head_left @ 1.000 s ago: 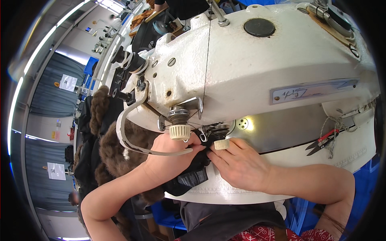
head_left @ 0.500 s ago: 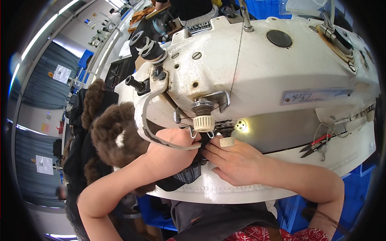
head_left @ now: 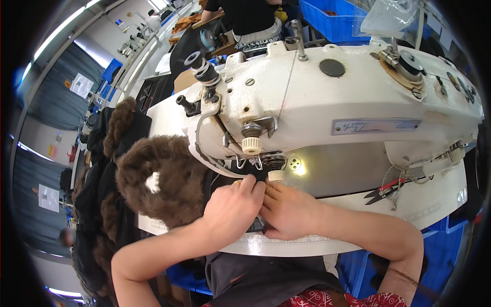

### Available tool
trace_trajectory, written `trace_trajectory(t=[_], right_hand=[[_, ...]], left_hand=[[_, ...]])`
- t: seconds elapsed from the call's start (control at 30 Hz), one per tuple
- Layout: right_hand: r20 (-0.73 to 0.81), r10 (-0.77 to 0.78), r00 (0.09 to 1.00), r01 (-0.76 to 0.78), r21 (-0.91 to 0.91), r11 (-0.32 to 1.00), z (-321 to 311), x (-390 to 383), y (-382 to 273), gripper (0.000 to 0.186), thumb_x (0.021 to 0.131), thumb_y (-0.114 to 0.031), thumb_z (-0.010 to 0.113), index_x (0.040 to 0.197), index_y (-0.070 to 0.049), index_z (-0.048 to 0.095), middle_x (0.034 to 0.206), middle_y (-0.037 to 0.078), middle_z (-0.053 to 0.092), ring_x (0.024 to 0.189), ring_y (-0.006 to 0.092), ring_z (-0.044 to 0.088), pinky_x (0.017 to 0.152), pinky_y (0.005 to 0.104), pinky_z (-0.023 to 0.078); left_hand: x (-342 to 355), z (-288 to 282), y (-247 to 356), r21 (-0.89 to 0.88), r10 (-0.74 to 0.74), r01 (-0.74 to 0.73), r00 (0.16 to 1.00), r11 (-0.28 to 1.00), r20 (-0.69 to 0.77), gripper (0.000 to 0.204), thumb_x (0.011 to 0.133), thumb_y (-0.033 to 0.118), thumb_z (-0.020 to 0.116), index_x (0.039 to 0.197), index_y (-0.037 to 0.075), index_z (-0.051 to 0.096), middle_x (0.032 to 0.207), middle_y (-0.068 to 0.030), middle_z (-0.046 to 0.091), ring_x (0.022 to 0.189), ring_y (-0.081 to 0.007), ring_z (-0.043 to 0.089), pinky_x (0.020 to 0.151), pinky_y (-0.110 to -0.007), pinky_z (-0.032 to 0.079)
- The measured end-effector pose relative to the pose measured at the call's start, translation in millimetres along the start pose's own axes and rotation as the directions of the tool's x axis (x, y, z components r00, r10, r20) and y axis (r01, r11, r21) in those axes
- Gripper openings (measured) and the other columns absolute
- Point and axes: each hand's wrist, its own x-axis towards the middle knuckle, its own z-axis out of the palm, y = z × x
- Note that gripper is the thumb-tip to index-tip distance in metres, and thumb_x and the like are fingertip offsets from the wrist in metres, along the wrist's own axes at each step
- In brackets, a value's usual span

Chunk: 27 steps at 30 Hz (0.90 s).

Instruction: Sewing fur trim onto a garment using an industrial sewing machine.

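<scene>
Just in front of the needle area of a white sewing machine (head_left: 302, 97), my two hands meet over black fabric (head_left: 257, 171). My left hand (head_left: 234, 209) is closed, its fingertips pinching the fabric. Close against it, my right hand (head_left: 290, 211) has its fingers bent and pressed together on the same fabric. My hands hide most of the cloth between them. Left of my left hand lies a brown furry piece (head_left: 163, 199) with a small white patch, beside the black fabric. The needle and presser foot are hidden behind the cream tension knobs (head_left: 251, 146).
Red-handled thread snips (head_left: 384, 191) lie on the machine bed's right side. More black garments with brown fur (head_left: 97, 204) are heaped at the left. Blue bins (head_left: 332, 20) stand at the back, and another person (head_left: 245, 18) sits beyond the machine.
My left hand has drawn back from under the machine head, toward me, and now sits against my right hand. The whole view has shifted slightly, and more of the furry piece shows.
</scene>
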Motion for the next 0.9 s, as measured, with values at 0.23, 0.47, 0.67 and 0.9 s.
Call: trace_trajectory(t=[0.23, 0.47, 0.67, 0.9], right_hand=[[-0.059, 0.003, 0.998, -0.007, -0.065, 0.998, 11, -8, -9, 0.05, 0.088, -0.044, 0.069, 0.106, 0.003, 0.072, 0.123, 0.026, 0.065, 0.129, 0.0434, 0.055, 0.124, 0.0534, 0.029], [0.051, -0.025, 0.998, 0.027, -0.033, 0.999, -20, -28, -18, 0.044, 0.092, -0.04, 0.069, 0.113, -0.002, 0.07, 0.132, 0.02, 0.063, 0.135, 0.0361, 0.053, 0.118, 0.0497, 0.035], [-0.113, 0.253, 0.961, -0.264, -0.097, 0.96, -40, -32, 5, 0.028, 0.089, -0.019, 0.07, 0.116, -0.01, 0.069, 0.12, 0.008, 0.067, 0.1, 0.0245, 0.066, 0.083, 0.0353, 0.054], [-0.19, 0.091, 0.978, -0.134, -0.229, 0.964, -8, 5, 27, 0.025, 0.086, -0.016, 0.067, 0.11, -0.011, 0.069, 0.097, 0.005, 0.067, 0.078, 0.0217, 0.067, 0.064, 0.0335, 0.053]], left_hand=[[-18, 29, 18, 0.324, 0.192, -0.085, 0.93, 0.942, -0.313, 0.041, 0.073, 0.016, 0.065, 0.109, -0.002, 0.066, 0.103, -0.0121, 0.064, 0.072, -0.0191, 0.061, 0.06, -0.03, 0.047], [-18, 41, 16, 0.3, 0.216, -0.09, 0.881, 0.95, -0.421, 0.014, 0.078, 0.014, 0.067, 0.087, 0.005, 0.06, 0.1, -0.019, 0.071, 0.068, -0.0171, 0.058, 0.058, -0.028, 0.045], [-13, 55, 24, 0.206, 0.147, -0.053, 0.87, 0.977, -0.471, 0.017, 0.075, 0.019, 0.065, 0.082, 0.006, 0.056, 0.098, -0.0184, 0.067, 0.068, -0.0172, 0.058, 0.057, -0.028, 0.045], [-17, 57, 10, -0.127, -0.04, -0.041, 0.815, 0.991, -0.579, 0.02, 0.069, 0.01, 0.069, 0.085, 0.006, 0.058, 0.1, -0.0135, 0.066, 0.07, -0.0193, 0.062, 0.055, -0.03, 0.05]])
